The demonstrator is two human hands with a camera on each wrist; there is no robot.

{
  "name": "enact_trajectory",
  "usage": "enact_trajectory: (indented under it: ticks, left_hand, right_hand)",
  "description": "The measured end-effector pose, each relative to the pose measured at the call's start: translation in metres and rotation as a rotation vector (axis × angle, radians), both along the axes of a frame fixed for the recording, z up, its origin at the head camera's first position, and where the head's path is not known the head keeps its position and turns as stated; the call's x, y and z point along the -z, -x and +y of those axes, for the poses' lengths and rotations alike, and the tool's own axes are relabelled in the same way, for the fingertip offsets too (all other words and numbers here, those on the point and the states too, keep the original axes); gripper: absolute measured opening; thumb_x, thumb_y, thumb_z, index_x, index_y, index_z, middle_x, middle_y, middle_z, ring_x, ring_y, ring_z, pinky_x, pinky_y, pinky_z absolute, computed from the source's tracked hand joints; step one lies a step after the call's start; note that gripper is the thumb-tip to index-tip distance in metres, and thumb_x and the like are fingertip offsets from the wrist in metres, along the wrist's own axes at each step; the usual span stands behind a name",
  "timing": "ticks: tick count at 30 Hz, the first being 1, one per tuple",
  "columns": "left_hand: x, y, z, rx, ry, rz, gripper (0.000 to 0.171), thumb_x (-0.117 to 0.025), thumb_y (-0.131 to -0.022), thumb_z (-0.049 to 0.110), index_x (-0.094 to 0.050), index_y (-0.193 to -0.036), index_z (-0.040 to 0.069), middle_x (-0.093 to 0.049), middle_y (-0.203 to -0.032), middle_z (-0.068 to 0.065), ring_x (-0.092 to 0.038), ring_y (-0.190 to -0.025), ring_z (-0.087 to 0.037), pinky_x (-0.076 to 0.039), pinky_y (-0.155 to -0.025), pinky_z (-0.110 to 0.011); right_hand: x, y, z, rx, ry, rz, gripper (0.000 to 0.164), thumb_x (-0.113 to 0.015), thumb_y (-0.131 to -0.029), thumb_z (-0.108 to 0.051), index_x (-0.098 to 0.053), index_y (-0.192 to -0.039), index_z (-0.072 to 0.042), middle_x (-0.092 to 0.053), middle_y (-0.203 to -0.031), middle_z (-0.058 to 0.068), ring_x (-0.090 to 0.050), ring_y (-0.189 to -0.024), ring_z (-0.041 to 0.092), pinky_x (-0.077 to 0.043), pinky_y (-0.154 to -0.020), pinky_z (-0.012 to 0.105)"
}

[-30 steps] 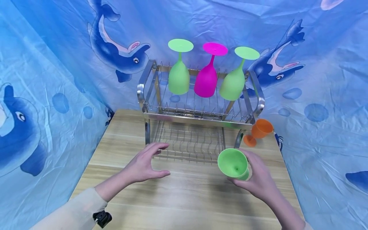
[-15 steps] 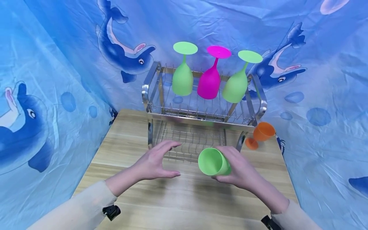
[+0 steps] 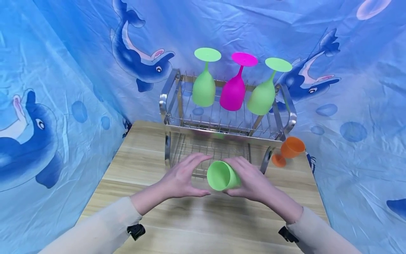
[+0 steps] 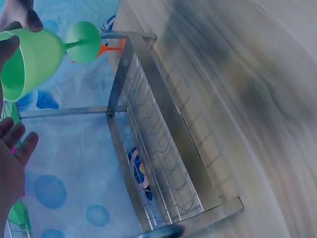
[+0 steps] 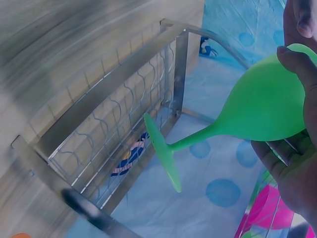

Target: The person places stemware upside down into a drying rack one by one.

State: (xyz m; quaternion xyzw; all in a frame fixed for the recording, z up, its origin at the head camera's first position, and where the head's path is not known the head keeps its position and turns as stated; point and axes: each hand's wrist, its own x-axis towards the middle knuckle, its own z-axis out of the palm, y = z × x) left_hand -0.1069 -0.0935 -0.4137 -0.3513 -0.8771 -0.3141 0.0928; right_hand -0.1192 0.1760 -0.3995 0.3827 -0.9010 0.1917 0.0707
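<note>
A green plastic goblet [image 3: 219,175] is held up in front of the rack, its mouth tilted toward the head camera and the left hand. My right hand [image 3: 250,180] grips its bowl from the right side; in the right wrist view the stem and round foot of the goblet [image 5: 267,99] point away. My left hand [image 3: 182,176] is beside the rim with thumb and fingers spread in a wide C, holding nothing. In the left wrist view, the fingers of the left hand [image 4: 15,148] are apart from the goblet [image 4: 42,57].
A two-tier metal dish rack [image 3: 222,130] stands behind the hands. On its top tier, upside down, are a green goblet [image 3: 204,90], a magenta goblet [image 3: 233,93] and another green goblet [image 3: 261,97]. An orange goblet [image 3: 292,147] is at the right on the wooden table [image 3: 203,225].
The right hand has carried the green goblet leftward to the middle, tipping its mouth toward the left hand. My left hand has shifted slightly right, still spread.
</note>
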Motion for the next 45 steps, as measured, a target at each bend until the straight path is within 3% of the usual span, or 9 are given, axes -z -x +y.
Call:
enact_trajectory:
  ticks: [8,19,29,38,45]
  left_hand:
    - [0.006,0.002,0.004,0.004,-0.024,0.006,0.102,-0.082,-0.062,0.058,-0.037,-0.145,0.02,-0.046,-0.136,0.004,-0.047,-0.124,-0.013,-0.048,-0.101,-0.037]
    - [0.01,0.003,0.005,-0.005,-0.043,0.015,0.097,-0.082,-0.064,0.054,-0.039,-0.143,0.017,-0.048,-0.134,0.005,-0.048,-0.12,-0.011,-0.05,-0.097,-0.034]
    - [0.013,0.004,0.005,-0.015,-0.061,0.009,0.089,-0.083,-0.063,0.049,-0.044,-0.138,0.021,-0.048,-0.13,0.006,-0.047,-0.118,-0.009,-0.05,-0.096,-0.034]
    - [0.013,0.005,-0.001,-0.042,-0.083,-0.031,0.088,-0.085,-0.061,0.045,-0.045,-0.135,0.02,-0.047,-0.13,0.005,-0.049,-0.116,-0.01,-0.052,-0.094,-0.034]
    - [0.01,0.004,-0.008,-0.101,-0.092,-0.06,0.09,-0.086,-0.058,0.046,-0.046,-0.135,0.021,-0.048,-0.129,0.005,-0.052,-0.114,-0.013,-0.053,-0.092,-0.036]
  right_hand:
    - [-0.001,0.005,-0.012,-0.014,-0.046,0.026,0.091,-0.085,-0.059,-0.049,-0.048,-0.136,-0.018,-0.057,-0.12,-0.003,-0.054,-0.107,0.013,-0.055,-0.081,0.034]
    - [-0.003,0.01,-0.022,-0.04,-0.089,-0.01,0.091,-0.085,-0.059,-0.049,-0.047,-0.137,-0.019,-0.057,-0.119,-0.005,-0.052,-0.106,0.01,-0.054,-0.081,0.03]
    - [0.0,0.011,-0.027,-0.056,-0.087,-0.014,0.092,-0.085,-0.06,-0.048,-0.046,-0.138,-0.018,-0.056,-0.121,-0.003,-0.052,-0.108,0.011,-0.054,-0.081,0.029]
    - [0.005,0.008,-0.024,-0.072,-0.032,-0.024,0.108,-0.085,-0.065,-0.05,-0.03,-0.15,-0.013,-0.051,-0.135,0.005,-0.05,-0.12,0.019,-0.05,-0.097,0.04]
    - [0.001,-0.001,-0.007,0.038,0.038,-0.127,0.108,-0.083,-0.068,-0.052,-0.023,-0.153,-0.023,-0.042,-0.147,0.005,-0.042,-0.132,0.026,-0.046,-0.1,0.052]
